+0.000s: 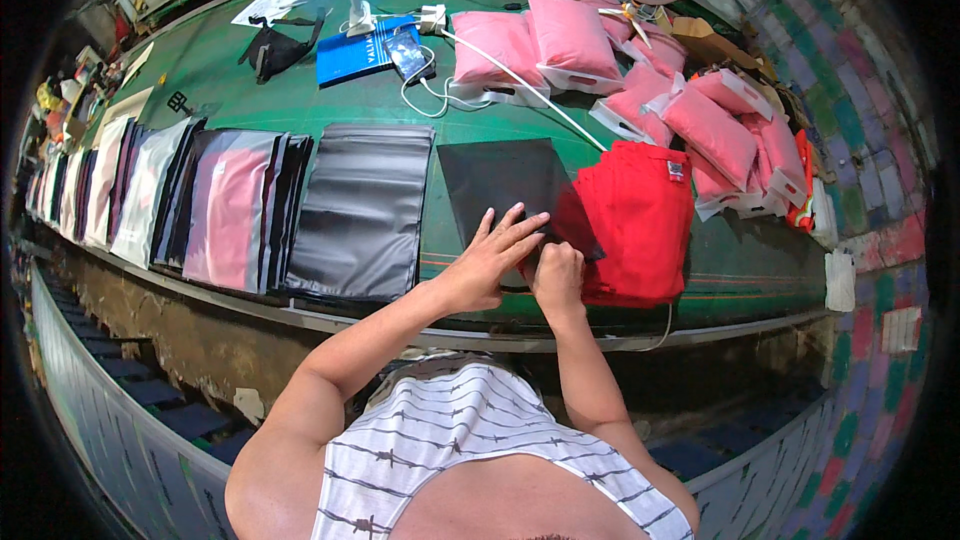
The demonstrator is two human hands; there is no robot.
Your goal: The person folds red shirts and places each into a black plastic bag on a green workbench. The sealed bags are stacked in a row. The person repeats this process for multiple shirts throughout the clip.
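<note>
While left hand [495, 255] spreads, right hand [558, 275] curls: both at translucent black plastic bag [500, 180]

Bag's mid-frame: thin, smooth film, four-sided, on green tabletop [765, 265]. Long axis seems to slant upper left to lower right; straight edge faces frame top. Lower-right part overlaps matte folded red fabric [640, 225]. Left fingers apart on film; right fingers together, can't tell if clamped. Glossy black bag stack [362, 205] left of center.
</note>
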